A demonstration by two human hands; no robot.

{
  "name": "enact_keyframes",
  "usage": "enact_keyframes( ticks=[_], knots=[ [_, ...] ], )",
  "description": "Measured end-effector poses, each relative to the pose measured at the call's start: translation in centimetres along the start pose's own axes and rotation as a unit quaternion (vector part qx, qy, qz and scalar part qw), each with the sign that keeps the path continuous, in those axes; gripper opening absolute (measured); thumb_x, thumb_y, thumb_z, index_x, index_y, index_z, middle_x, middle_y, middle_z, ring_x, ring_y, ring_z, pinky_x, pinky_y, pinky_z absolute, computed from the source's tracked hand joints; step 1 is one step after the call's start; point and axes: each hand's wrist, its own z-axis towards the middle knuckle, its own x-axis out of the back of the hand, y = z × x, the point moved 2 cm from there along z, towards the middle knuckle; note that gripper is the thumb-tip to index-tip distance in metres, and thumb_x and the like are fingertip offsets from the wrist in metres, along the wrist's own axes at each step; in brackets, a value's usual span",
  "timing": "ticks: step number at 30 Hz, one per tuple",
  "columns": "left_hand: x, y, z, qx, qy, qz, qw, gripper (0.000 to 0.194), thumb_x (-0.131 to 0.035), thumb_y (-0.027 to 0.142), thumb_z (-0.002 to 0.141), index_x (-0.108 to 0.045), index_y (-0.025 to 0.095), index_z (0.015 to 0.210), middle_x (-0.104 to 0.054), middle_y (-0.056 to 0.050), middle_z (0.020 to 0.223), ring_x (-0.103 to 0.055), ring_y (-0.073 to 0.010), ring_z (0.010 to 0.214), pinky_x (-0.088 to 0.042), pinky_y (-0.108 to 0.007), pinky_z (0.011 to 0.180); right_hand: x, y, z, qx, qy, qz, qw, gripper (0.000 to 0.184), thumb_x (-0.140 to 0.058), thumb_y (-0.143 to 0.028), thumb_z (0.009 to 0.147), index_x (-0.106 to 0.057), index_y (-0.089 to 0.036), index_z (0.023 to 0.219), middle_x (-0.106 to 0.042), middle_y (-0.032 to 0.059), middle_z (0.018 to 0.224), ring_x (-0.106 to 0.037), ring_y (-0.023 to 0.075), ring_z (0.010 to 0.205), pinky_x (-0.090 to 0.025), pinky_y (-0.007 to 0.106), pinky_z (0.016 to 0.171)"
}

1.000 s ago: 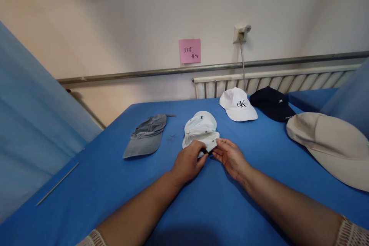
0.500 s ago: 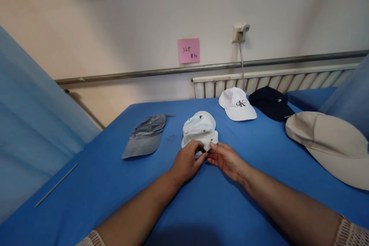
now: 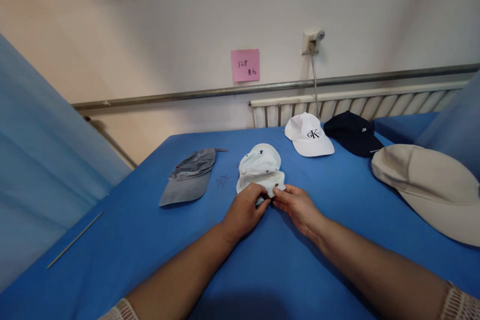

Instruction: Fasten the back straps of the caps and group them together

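Note:
A pale mint baseball cap [image 3: 258,167] lies on the blue-covered table [image 3: 240,260] in front of me, its back edge towards me. My left hand [image 3: 245,210] grips that near edge, thumb and forefinger closed on it by the back opening. Just to the right, my right hand [image 3: 296,207] pinches the same edge between thumb and fingers. A dark bit shows between the hands; I cannot tell what it is. Left of the mint cap rests a grey baseball cap [image 3: 191,177], its brim pointing towards me.
Behind to the right sit a white cap [image 3: 307,135] with black letters and a black cap [image 3: 352,132]. A large beige cap [image 3: 427,185] lies at the right. A thin stick [image 3: 75,240] is near the left edge. Blue curtains [image 3: 48,170] hang at the side; a radiator [image 3: 356,104] stands behind.
Both hands keep their hold on the mint cap's near edge. The right hand has shifted very slightly to the right, and the cap's edge with it.

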Motion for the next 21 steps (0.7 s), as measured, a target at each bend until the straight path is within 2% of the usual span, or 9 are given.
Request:
enact_keyframes(
  ticks=[12, 21],
  knots=[
    [0.2, 1.2, 0.4, -0.019, -0.047, 0.059, 0.997, 0.010, -0.053, 0.017, 0.084, -0.055, 0.021, 0.093, -0.059, -0.002, 0.090, -0.057, -0.0164, 0.082, -0.045, -0.028, 0.073, 0.5, 0.3, 0.5, -0.035, 0.024, 0.098, 0.994, 0.028, -0.086, -0.025, 0.061, -0.069, -0.019, 0.082, -0.073, 0.0023, 0.085, -0.066, 0.0153, 0.081, -0.050, 0.027, 0.079],
    [0.2, 1.4, 0.5, -0.019, -0.048, 0.052, 0.997, 0.014, -0.052, 0.016, 0.084, -0.055, 0.022, 0.097, -0.058, -0.004, 0.099, -0.057, -0.0174, 0.088, -0.046, -0.029, 0.077, 0.7, 0.5, 0.7, -0.040, 0.022, 0.120, 0.992, 0.023, -0.083, -0.022, 0.065, -0.069, -0.020, 0.083, -0.073, 0.0018, 0.087, -0.067, 0.0159, 0.082, -0.051, 0.029, 0.080]
  ],
)
